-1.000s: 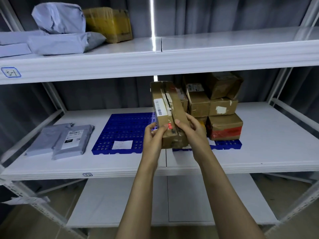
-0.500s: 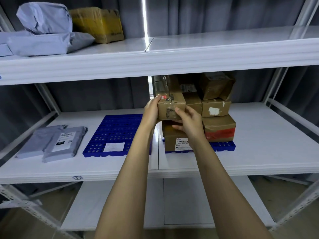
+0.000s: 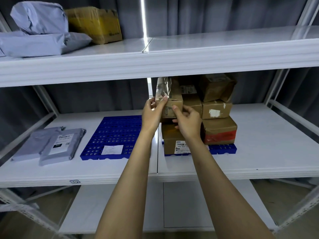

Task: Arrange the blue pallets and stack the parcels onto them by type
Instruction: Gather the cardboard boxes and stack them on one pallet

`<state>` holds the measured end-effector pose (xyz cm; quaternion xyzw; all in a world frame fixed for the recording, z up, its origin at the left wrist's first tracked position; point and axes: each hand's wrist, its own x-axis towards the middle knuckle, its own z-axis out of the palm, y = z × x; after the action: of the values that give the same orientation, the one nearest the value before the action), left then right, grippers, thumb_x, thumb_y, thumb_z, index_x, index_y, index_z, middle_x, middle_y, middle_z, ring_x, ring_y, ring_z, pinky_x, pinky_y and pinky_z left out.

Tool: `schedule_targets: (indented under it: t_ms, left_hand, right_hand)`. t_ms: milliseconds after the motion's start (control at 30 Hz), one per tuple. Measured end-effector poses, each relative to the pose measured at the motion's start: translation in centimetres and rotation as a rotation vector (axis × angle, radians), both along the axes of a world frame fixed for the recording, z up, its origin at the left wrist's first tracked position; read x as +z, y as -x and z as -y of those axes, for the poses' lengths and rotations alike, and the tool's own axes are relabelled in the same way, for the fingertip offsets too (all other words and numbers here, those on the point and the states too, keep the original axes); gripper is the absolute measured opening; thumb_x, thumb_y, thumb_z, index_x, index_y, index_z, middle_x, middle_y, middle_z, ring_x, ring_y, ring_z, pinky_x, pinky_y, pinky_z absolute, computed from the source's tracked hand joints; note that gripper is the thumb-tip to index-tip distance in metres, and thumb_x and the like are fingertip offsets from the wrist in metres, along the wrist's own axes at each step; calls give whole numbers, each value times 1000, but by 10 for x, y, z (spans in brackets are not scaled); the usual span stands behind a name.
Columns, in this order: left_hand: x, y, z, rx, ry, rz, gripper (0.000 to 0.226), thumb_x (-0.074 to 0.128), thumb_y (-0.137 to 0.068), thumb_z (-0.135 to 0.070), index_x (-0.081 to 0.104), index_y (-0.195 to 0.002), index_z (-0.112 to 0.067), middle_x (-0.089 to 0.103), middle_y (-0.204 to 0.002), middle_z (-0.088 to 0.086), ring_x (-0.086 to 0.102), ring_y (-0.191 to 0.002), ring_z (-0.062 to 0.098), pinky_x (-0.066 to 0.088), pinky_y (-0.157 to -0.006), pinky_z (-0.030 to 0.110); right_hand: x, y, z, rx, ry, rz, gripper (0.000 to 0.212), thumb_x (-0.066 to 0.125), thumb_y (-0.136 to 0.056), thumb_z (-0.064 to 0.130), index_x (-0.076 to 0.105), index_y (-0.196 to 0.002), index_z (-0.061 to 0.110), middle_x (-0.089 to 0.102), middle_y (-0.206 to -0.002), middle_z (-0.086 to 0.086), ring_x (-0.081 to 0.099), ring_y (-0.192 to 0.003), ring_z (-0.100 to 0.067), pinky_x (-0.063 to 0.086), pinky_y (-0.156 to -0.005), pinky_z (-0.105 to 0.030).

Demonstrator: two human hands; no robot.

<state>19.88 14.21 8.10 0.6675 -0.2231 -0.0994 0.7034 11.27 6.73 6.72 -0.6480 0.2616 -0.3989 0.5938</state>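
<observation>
A long taped cardboard box [image 3: 170,100] lies on top of a labelled brown box [image 3: 174,140] at the front left of the right blue pallet [image 3: 222,150]. My left hand [image 3: 152,114] grips its left end, and my right hand [image 3: 187,121] holds its front face. More brown boxes [image 3: 218,107] are stacked behind and to the right on that pallet. The left blue pallet [image 3: 112,135] carries only a white paper slip [image 3: 112,150]. Two grey mailer bags [image 3: 57,145] lie on the shelf left of it.
The upper shelf [image 3: 155,62] hangs just above the box stack, with grey mailer bags [image 3: 41,31] and a yellow-taped box [image 3: 96,23] on its left. White shelf posts [image 3: 276,87] stand at both sides. A lower shelf [image 3: 155,204] sits beneath my arms.
I have carried the long box from in front of the shelf up onto the labelled box on the right pallet, turning it flat. Both hands still hold it.
</observation>
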Motion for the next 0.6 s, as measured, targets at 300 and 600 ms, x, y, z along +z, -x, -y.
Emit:
schedule_targets:
  t_ms: [300, 600]
  left_hand:
    - [2, -8, 12, 67, -78, 220, 30, 67, -89, -29, 55, -114, -17, 62, -102, -7, 59, -89, 1, 53, -76, 17]
    - [2, -19, 30, 133, -223, 262, 61, 66, -84, -49, 53, -130, -10, 64, -122, 7, 60, -112, 20, 54, -91, 40]
  right_hand:
    - [-1, -13, 7, -203, 130, -43, 39, 64, -91, 32, 64, -121, 7, 70, -108, -7, 68, -85, -11, 54, -63, -10]
    - [-4, -4, 15, -314, 172, -25, 25, 64, -90, 13, 67, -113, 3, 70, -104, -7, 53, -71, 8, 39, -58, 4]
